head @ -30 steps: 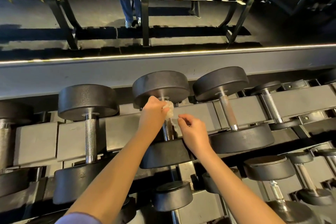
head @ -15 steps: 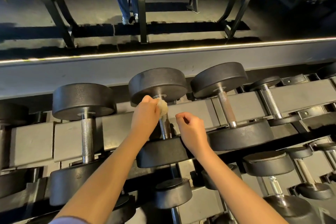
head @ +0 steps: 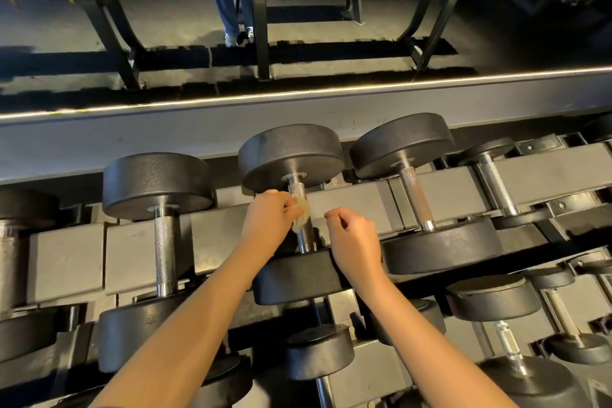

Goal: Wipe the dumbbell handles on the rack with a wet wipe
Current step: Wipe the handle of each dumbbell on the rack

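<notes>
— Rack (head: pixel 364 202) first: anything shifted?
— No. The middle dumbbell (head: pixel 291 156) lies across it as before, between its two neighbours.
— Its handle (head: pixel 297 190)?
— Bare knurled steel now shows just under the far head, which was covered a second ago.
— So the left hand (head: pixel 266 222) has slid?
— Yes, down toward the near head.
— Right hand (head: pixel 356 243)?
— Unchanged, just beside the handle, fingers loosely curled, holding nothing.
— And the wet wipe (head: pixel 302 214)?
— Bunched in the left fingers and pressed against mid-handle. I'd say one stroke is half done, and the lower stretch remains.
</notes>
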Motion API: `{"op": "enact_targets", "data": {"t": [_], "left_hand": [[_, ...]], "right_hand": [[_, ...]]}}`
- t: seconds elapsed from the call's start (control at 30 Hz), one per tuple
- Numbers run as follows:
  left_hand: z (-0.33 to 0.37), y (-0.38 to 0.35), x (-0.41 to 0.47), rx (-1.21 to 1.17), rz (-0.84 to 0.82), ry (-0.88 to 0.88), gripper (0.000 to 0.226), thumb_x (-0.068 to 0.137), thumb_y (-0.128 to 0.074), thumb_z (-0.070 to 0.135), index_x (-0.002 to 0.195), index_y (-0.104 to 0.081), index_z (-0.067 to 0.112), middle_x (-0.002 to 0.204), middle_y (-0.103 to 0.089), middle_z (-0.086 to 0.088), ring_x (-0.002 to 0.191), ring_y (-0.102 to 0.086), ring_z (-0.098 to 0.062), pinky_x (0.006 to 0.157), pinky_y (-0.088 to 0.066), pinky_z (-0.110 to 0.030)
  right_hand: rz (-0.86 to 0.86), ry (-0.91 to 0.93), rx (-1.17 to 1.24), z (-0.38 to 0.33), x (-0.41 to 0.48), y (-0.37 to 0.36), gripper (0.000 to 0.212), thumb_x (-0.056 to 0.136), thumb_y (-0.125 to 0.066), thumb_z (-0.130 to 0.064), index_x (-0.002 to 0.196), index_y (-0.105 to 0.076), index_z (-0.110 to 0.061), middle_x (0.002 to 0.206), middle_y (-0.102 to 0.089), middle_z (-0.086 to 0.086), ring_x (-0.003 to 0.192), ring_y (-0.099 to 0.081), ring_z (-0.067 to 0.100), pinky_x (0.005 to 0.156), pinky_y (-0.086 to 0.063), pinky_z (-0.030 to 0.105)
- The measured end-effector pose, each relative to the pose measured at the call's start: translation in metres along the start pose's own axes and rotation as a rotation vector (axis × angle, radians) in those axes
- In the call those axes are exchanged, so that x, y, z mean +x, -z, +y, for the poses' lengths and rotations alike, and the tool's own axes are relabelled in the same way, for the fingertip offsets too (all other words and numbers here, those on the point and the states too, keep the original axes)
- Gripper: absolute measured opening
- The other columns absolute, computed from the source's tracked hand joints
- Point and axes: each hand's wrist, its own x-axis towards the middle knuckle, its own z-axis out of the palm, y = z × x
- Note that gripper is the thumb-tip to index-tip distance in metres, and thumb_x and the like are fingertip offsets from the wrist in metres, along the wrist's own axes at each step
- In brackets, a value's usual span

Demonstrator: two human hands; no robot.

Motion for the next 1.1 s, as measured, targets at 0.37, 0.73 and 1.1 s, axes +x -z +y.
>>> {"op": "enact_targets", "data": {"t": [0.37, 0.73, 1.1], "left_hand": [[0.004, 0.004, 0.008, -0.051, 0.066, 0.020, 0.015, 0.092, -0.059, 0.017, 0.086, -0.070, 0.007, 0.083, -0.059, 0.003, 0.074, -0.055, -0.008, 0.069, -0.041, -0.014], [0.000, -0.008, 0.004, -0.165, 0.192, 0.051, 0.011, 0.091, -0.060, 0.021, 0.092, -0.070, 0.016, 0.091, -0.063, 0.002, 0.081, -0.056, -0.005, 0.071, -0.040, -0.017], [0.006, 0.000, -0.014, -0.020, -0.142, 0.163, 0.017, 0.087, -0.066, 0.021, 0.072, -0.064, 0.015, 0.065, -0.057, 0.006, 0.061, -0.054, -0.006, 0.059, -0.044, -0.020]], "right_hand": [[0.008, -0.043, 0.061, 0.005, 0.002, 0.000, 0.028, 0.095, -0.046, -0.013, 0.082, -0.067, 0.001, 0.083, -0.066, 0.016, 0.082, -0.059, 0.026, 0.073, -0.048, 0.038], [-0.002, 0.063, -0.116, -0.001, -0.005, 0.000, 0.028, 0.096, -0.043, -0.010, 0.094, -0.069, -0.001, 0.095, -0.068, 0.013, 0.090, -0.062, 0.023, 0.075, -0.047, 0.028], [-0.008, -0.048, -0.009, 0.000, -0.005, 0.001, 0.029, 0.096, -0.045, -0.018, 0.092, -0.069, -0.003, 0.095, -0.068, 0.013, 0.092, -0.061, 0.024, 0.082, -0.049, 0.040]]}}
